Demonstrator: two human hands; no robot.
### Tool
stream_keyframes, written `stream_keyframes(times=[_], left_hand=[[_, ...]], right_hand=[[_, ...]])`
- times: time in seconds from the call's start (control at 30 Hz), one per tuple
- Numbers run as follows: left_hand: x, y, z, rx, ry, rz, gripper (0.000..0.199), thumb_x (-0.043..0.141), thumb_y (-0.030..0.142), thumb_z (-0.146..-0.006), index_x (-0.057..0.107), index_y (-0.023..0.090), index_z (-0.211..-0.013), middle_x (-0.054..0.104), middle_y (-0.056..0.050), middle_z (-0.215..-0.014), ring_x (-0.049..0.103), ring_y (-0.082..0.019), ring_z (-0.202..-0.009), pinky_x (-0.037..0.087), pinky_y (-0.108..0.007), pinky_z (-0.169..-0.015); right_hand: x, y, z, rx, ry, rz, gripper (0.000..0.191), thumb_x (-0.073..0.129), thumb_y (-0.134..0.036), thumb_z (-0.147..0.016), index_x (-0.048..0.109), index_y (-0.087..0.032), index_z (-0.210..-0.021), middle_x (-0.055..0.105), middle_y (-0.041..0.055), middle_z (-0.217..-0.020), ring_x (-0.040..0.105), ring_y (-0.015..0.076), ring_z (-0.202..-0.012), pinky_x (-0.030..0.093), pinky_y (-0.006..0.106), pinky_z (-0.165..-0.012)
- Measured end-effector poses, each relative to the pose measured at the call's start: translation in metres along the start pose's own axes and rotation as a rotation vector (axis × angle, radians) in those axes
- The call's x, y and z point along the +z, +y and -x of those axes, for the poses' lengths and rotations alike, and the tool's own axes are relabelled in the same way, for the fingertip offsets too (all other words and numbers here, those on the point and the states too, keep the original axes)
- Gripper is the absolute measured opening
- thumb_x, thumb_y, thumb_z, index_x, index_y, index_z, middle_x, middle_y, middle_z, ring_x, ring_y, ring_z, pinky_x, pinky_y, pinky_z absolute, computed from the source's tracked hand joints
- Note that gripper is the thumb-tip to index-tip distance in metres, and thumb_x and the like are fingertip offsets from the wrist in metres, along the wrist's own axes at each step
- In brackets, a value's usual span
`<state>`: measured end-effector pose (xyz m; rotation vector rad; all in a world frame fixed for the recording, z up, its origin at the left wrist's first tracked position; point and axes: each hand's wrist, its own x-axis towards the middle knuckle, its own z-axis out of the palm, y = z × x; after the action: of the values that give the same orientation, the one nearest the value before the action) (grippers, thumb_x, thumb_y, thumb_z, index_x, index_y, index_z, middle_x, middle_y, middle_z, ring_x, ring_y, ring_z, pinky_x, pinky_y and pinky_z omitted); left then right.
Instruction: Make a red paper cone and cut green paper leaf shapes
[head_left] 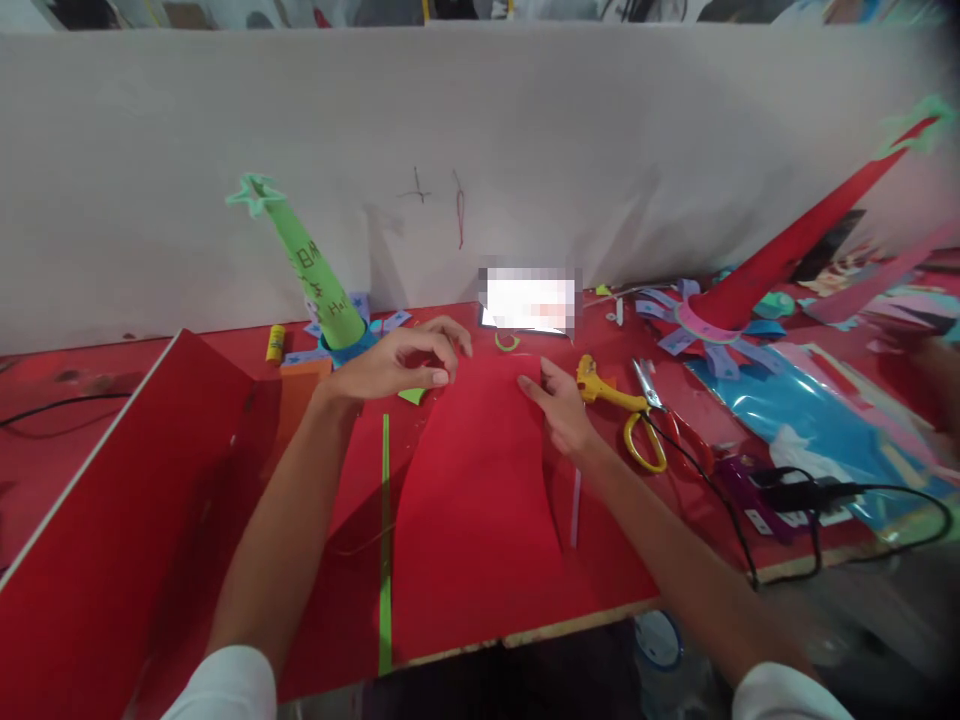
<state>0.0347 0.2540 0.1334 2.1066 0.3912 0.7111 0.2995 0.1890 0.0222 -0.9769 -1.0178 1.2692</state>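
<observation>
A large red paper sheet (480, 480) stands out from the red table, its top edge raised and its sides curving down toward the front. My right hand (559, 405) pinches the sheet's upper right corner, thumb on the near face. At the upper left of the sheet is my left hand (412, 358), its fingers curled loosely and apart, with nothing visible between them. A thin green paper strip (385, 540) lies left of the sheet, and a narrow pink strip (576, 508) lies to its right.
Yellow-handled scissors (645, 440), red-handled scissors (684, 440) and black cables (739, 525) are at the right. A green paper cone (319, 280) and glue stick (275, 343) stand back left; a red cone (795, 235) leans back right. A red panel (112, 530) rises at left.
</observation>
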Motion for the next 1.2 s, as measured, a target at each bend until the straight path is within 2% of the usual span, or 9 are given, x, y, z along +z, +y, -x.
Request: stream_keyframes(times=[0.07,0.2,0.47,0.57,0.63,0.73,0.9,1.03,1.2], left_hand=[[0.009,0.0,-0.004,-0.006,-0.067,0.041,0.039,0.073,0.057,-0.096,0.073,0.02,-0.084,0.069,-0.014,-0.121,0.067,-0.021,-0.104,0.054,-0.032,-0.087],[0.017,0.006,-0.009,-0.03,-0.172,-0.011,0.037,0.07,0.054,-0.099,0.072,0.02,-0.087,0.074,-0.012,-0.112,0.067,-0.019,-0.098,0.051,-0.031,-0.086],[0.011,0.005,0.004,-0.304,-0.082,-0.274,0.032,0.068,0.05,-0.098,0.068,0.019,-0.09,0.07,-0.004,-0.092,0.063,-0.014,-0.076,0.05,-0.026,-0.071],[0.013,0.005,0.005,-0.327,-0.006,-0.41,0.04,0.063,0.057,-0.099,0.07,0.022,-0.118,0.072,-0.01,-0.128,0.07,-0.022,-0.11,0.056,-0.031,-0.092],[0.012,0.005,0.007,-0.363,0.001,-0.494,0.056,0.061,0.06,-0.1,0.061,0.026,-0.144,0.062,-0.011,-0.153,0.061,-0.028,-0.137,0.052,-0.037,-0.109],[0.006,0.007,0.011,-0.456,-0.069,-0.601,0.067,0.061,0.054,-0.099,0.049,0.026,-0.159,0.055,-0.012,-0.163,0.054,-0.032,-0.147,0.044,-0.045,-0.12],[-0.005,0.015,0.016,-0.519,-0.044,-0.688,0.054,0.055,0.041,-0.099,0.058,0.025,-0.151,0.067,-0.011,-0.15,0.068,-0.031,-0.126,0.05,-0.044,-0.11],[-0.007,0.021,0.014,-0.477,0.075,-0.676,0.05,0.051,0.035,-0.099,0.062,0.026,-0.146,0.074,-0.008,-0.133,0.07,-0.022,-0.1,0.052,-0.038,-0.097],[-0.005,0.027,0.01,-0.389,0.139,-0.569,0.041,0.053,0.036,-0.099,0.069,0.025,-0.136,0.073,-0.007,-0.133,0.063,-0.016,-0.085,0.053,-0.03,-0.084]], right_hand=[[-0.005,0.004,0.002,-0.013,0.07,0.033,0.039,0.088,-0.058,-0.077,0.066,-0.027,-0.087,0.071,-0.0003,-0.085,0.065,0.021,-0.078,0.057,0.037,-0.074],[-0.011,0.004,0.002,-0.047,0.126,0.111,0.045,0.086,-0.061,-0.078,0.057,-0.026,-0.074,0.061,-0.001,-0.072,0.055,0.0194,-0.067,0.049,0.036,-0.065],[-0.015,0.018,0.001,-0.124,0.143,0.223,0.047,0.075,-0.071,-0.083,0.059,-0.027,-0.08,0.057,0.0001,-0.07,0.055,0.0216,-0.07,0.045,0.035,-0.059],[-0.014,0.02,0.0,-0.142,0.138,0.222,0.046,0.074,-0.07,-0.085,0.06,-0.027,-0.082,0.059,0.0009,-0.072,0.056,0.022,-0.071,0.045,0.035,-0.06],[-0.015,0.02,-0.001,-0.157,0.149,0.233,0.046,0.073,-0.07,-0.085,0.059,-0.027,-0.081,0.059,0.0014,-0.073,0.054,0.0222,-0.07,0.044,0.035,-0.06],[-0.016,0.02,-0.001,-0.179,0.191,0.255,0.047,0.072,-0.069,-0.086,0.054,-0.027,-0.078,0.054,0.0004,-0.071,0.049,0.0207,-0.067,0.04,0.034,-0.059],[-0.016,0.02,-0.002,-0.188,0.206,0.241,0.048,0.073,-0.066,-0.086,0.048,-0.027,-0.074,0.048,-0.0024,-0.07,0.041,0.0172,-0.063,0.037,0.032,-0.058],[-0.013,0.022,-0.002,-0.176,0.069,0.208,0.042,0.079,-0.062,-0.081,0.056,-0.027,-0.087,0.063,0.0006,-0.083,0.058,0.0205,-0.076,0.05,0.033,-0.069],[-0.011,0.028,-0.003,-0.143,-0.037,0.222,0.042,0.079,-0.059,-0.083,0.067,-0.027,-0.107,0.075,0.0049,-0.099,0.07,0.0261,-0.095,0.059,0.04,-0.084]])
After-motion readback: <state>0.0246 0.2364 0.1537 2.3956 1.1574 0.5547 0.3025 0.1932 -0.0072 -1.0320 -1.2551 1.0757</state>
